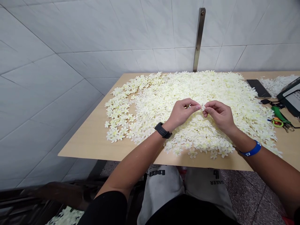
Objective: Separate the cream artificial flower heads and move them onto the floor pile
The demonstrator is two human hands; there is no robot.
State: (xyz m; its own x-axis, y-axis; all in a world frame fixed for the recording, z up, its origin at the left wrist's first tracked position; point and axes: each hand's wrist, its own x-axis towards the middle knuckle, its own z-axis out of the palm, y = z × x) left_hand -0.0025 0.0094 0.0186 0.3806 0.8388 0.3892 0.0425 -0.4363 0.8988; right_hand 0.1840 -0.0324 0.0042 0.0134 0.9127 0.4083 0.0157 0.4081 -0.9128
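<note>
A broad heap of small cream-white fabric flowers (164, 93) covers the middle of a light wooden table (93, 140). My left hand (181, 112), with a black band on its wrist, and my right hand (219, 115), with a blue wristband, meet just above the heap. Both pinch the same small white flower piece (202, 107) between thumb and fingertips, one hand on each side of it.
A dark phone (258, 88) lies at the table's right, beside a black device (290, 95), green-handled scissors (280, 117) and keys. More white pieces (275, 83) are piled at the far right. A tiled wall with a metal strip (199, 39) stands behind. Flowers (67, 216) also lie below the table, left.
</note>
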